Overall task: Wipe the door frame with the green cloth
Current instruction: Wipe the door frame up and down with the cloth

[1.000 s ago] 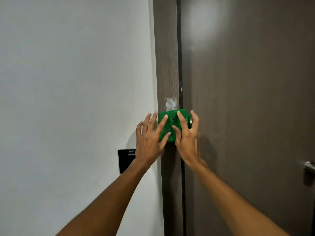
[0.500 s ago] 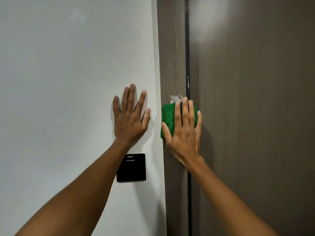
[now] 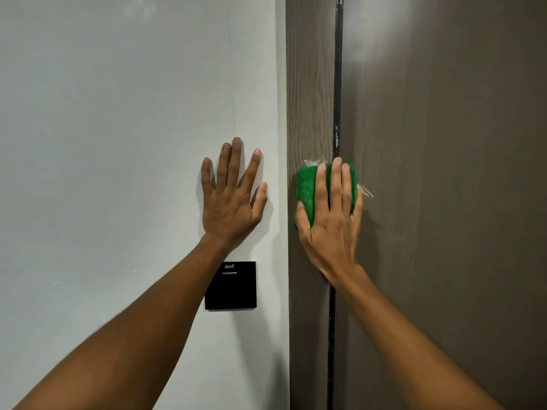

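The green cloth [image 3: 306,189] sits folded into a thick pad, pressed flat against the door frame [image 3: 309,99], the brown wood-grain strip between the white wall [image 3: 118,143] and the door [image 3: 444,173]. Its far edge reaches across the dark gap at the frame's door side. A few pale frayed threads poke out above and beside it.

It looks soft and light, something that squashes under the palm and would slide easily over smooth laminate. I'd judge it needs pressure through a flat hand more than a pinch; a hold across the whole pad, with a finger curled round an edge, should stop it bunching or slipping out on a long stroke.

The right hand [image 3: 331,226] does about that: fingers straight and pointing up over the cloth, thumb along its wall-side edge, palm bearing against it. So that grip is not closed round the cloth but spread flat, pinning it to the frame. The arm reaches up nearly straight.

The left hand [image 3: 231,202] is open and empty, fingers fanned, flat on the wall just beside the frame, seemingly as a brace. Below it, also beside the frame, is a black switch plate [image 3: 231,287].
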